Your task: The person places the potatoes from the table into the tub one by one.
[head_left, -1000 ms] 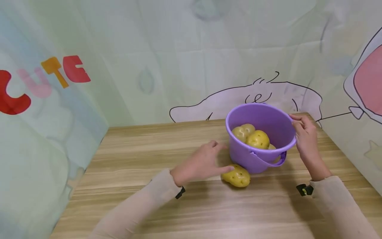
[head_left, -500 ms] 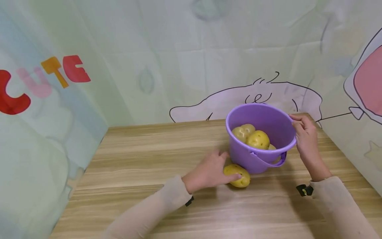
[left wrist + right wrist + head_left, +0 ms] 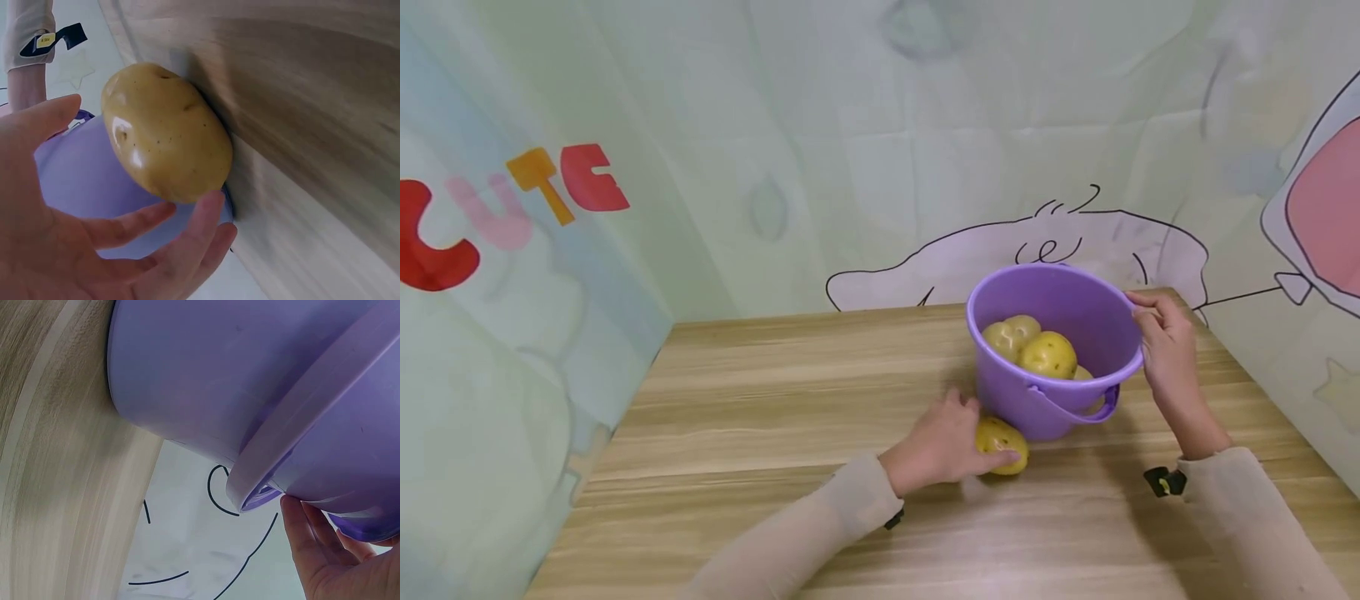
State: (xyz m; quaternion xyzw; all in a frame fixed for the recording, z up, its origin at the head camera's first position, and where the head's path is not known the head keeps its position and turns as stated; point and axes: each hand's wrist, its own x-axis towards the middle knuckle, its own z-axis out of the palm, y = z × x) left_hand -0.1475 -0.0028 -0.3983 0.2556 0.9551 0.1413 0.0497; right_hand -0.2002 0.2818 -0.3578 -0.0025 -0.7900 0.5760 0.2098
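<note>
A purple bucket (image 3: pixel 1011 396) stands on the wooden table, with several potatoes (image 3: pixel 1048 356) inside it. My right hand (image 3: pixel 1168 350) pinches the bucket's rim on its right side; in the right wrist view the fingers (image 3: pixel 306 540) reach over that rim. One yellow potato (image 3: pixel 165 131) lies on the table against the front left of the bucket. Around this potato my left hand (image 3: pixel 943 446) is spread, its thumb out to one side. In the left wrist view a gap separates the thumb from the potato, while the fingertips (image 3: pixel 209 206) come up to its lower end.
The wooden table (image 3: pixel 760 400) extends to the left and front of the bucket. A printed cloth backdrop (image 3: pixel 820 167) rises behind the table and along both sides. The bucket's handle (image 3: pixel 1078 412) hangs down at the front.
My left hand has moved right and slightly toward the front, coming around the loose potato. My right hand and the bucket have stayed in place.
</note>
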